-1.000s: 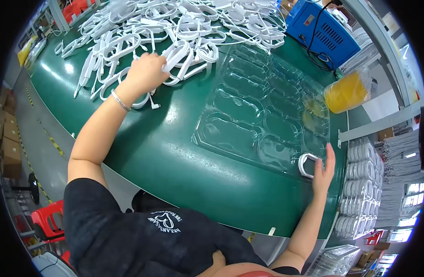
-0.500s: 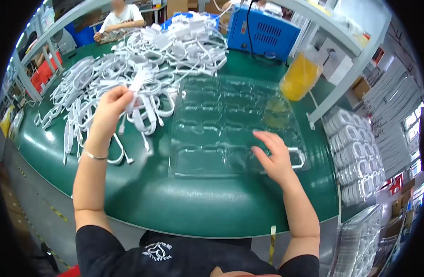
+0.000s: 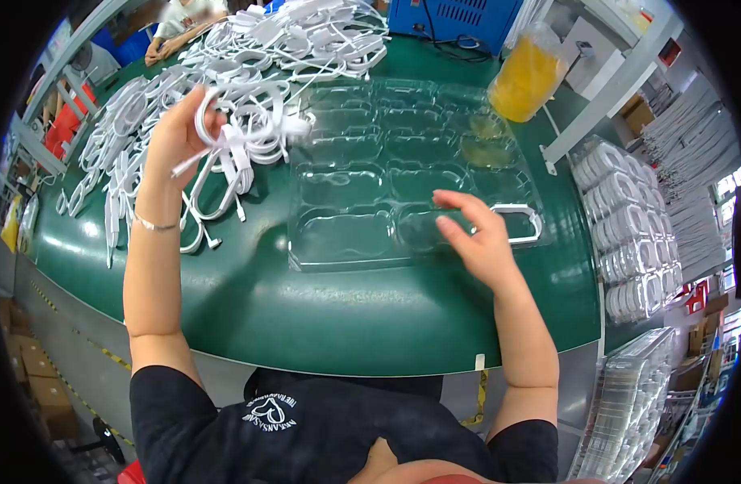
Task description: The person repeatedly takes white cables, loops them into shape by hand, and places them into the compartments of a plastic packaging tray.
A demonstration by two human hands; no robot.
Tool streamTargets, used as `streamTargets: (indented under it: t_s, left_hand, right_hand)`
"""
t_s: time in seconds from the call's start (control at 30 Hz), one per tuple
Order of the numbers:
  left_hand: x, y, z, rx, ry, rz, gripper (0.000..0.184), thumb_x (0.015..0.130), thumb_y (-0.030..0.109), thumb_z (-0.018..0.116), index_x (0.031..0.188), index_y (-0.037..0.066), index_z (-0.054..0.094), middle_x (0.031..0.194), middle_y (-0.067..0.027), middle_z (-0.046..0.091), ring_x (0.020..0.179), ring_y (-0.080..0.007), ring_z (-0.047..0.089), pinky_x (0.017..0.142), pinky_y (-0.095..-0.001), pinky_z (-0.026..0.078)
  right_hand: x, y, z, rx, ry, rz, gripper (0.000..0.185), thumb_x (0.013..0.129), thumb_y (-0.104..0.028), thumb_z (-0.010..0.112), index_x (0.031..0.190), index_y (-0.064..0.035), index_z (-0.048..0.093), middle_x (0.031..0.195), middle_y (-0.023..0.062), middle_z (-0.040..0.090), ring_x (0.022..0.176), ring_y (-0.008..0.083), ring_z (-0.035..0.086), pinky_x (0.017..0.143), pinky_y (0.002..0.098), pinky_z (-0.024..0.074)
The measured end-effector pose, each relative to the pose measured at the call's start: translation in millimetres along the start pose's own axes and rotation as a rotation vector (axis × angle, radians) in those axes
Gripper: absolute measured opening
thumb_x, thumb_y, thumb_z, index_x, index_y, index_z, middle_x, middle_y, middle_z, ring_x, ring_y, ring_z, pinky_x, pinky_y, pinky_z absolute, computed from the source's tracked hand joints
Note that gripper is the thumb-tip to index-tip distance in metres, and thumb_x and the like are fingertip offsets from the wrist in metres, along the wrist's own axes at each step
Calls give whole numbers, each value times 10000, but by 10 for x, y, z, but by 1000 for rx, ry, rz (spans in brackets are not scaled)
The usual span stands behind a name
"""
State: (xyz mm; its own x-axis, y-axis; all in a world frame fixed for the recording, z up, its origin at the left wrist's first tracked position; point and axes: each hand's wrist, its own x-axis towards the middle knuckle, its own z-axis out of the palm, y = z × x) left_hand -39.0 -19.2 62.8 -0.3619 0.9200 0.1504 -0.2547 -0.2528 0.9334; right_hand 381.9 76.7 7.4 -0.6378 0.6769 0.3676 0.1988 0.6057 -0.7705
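Over the left part of the table my left hand is closed on a coiled white cable, held up in front of the pile. Its loose ends and a white wrap hang beside the fingers, partly blurred. Below and behind it lies a large heap of white cables. My right hand hovers at the front right of a clear plastic tray, thumb and fingers apart, holding nothing. Just beyond that hand, one white cable coil rests in the tray's front right compartment, partly hidden by the fingers.
A yellow roll in clear film stands behind the tray's right side, near a blue machine. Stacked trays of coiled cables stand at the right, beside a shelf post. Another person's hands rest across the table.
My left hand has lifted a cable from the heap, and its coil now hangs open beside the fingers. My right hand stays over the tray. The camera view has tilted down.
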Motion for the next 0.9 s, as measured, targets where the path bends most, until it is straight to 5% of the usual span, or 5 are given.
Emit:
streamTargets:
  t_s: [0.2, 0.4, 0.57, 0.8, 0.9]
  left_hand:
    - [-219, -58, 986, 466, -233, -31, 207, 918, 258, 561, 897, 52, 560, 765, -40, 623, 665, -81, 577, 618, -213, 453]
    - [-487, -304, 1771, -104, -602, -290, 270, 925, 298, 535, 813, 56, 495, 607, -50, 536, 647, -184, 575, 556, -264, 431]
    - [-305, -699, 1879, -579, -280, -367, 299, 955, 373, 479, 911, 89, 561, 783, -91, 634, 777, -214, 625, 718, -317, 479]
    - [-391, -1093, 1776, -516, -326, 149, 456, 962, 322, 360, 1290, 22, 457, 1305, -180, 483, 1194, -246, 472, 923, -339, 390]
    - [-373, -1128, 1723, 263, -129, 455, 277, 889, 138, 525, 1121, 10, 606, 1204, -94, 481, 1098, -183, 482, 954, -337, 359]
  right_hand:
    - [-44, 109, 117, -13, -89, 46, 413, 828, -100, 651, 1224, -34, 553, 1120, 94, 622, 1053, 189, 567, 928, 314, 426]
    - [-138, 130, 207, 269, -104, 15, 892, 768, -189, 744, 1461, -76, 193, 1268, 133, 523, 1159, 216, 510, 985, 356, 381]
    - [-116, -33, 196, 719, -122, 338, 626, 841, -95, 650, 1372, 17, 337, 968, 90, 621, 910, 159, 592, 863, 310, 446]
    - [-126, 3, 205, 831, -182, 425, 294, 960, -228, 492, 887, 29, 615, 750, 87, 615, 752, 160, 597, 739, 282, 467]
    - [-114, -27, 225, 791, -286, 442, 355, 972, -260, 465, 825, 25, 618, 724, 86, 615, 724, 162, 599, 724, 280, 468]
